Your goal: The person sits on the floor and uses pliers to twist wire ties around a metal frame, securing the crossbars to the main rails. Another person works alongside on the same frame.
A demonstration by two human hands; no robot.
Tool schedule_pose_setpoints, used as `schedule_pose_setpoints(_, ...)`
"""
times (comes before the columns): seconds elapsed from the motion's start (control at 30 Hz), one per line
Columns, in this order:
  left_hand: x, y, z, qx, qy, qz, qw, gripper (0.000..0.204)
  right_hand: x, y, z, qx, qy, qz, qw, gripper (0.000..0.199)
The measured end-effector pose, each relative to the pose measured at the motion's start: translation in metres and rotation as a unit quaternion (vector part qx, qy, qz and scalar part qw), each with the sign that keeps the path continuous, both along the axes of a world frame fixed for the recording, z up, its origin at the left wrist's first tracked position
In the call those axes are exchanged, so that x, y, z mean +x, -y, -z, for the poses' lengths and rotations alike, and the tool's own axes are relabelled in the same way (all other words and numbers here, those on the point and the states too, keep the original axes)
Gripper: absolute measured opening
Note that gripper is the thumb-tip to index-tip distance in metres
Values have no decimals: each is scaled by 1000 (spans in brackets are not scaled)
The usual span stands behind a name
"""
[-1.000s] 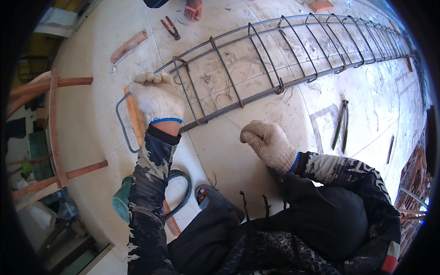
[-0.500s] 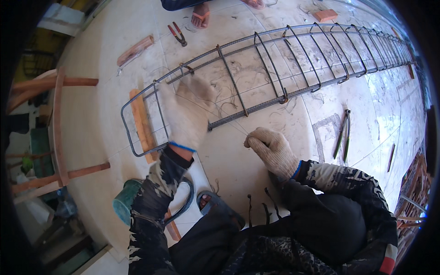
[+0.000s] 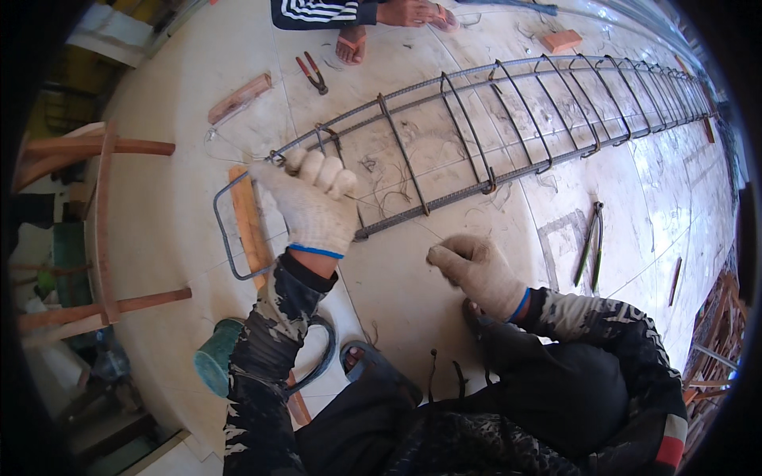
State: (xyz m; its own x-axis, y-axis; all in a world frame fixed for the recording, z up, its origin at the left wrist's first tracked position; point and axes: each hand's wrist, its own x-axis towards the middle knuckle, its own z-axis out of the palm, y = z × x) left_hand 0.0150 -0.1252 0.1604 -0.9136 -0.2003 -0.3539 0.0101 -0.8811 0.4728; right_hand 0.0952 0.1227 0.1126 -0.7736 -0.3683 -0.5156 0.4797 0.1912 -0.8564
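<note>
A long, grey, ladder-like rebar cage [image 3: 490, 188] lies slantwise across the floor [image 3: 635, 246]

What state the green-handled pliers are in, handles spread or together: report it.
Spread: the pliers lie on the floor, bare floor showing between the green handles. The jaws are too small to tell.

Bright floor [image 3: 389, 282], dim left side, bent fisheye edges
</note>
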Motion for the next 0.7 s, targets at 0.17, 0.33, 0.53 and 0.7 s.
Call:
schedule_pose_setpoints(0.17,6,-3,0,116,-18,82,990,54,-14,-1,3,-305,298,169,889,49)
schedule_pose_setpoints(0.33,20,-6,28,3,90,230,969,47,-28,-2,-6,-130,73,180,972,34)
schedule_pose_setpoints(0.53,41,-62,41,-342,88,269,896,47,-25,0,-10,-21,-63,30,997,30)
schedule_pose_setpoints(0.7,58,-68,59,-410,25,325,852,47,-20,5,-15,5,-150,-19,988,20)
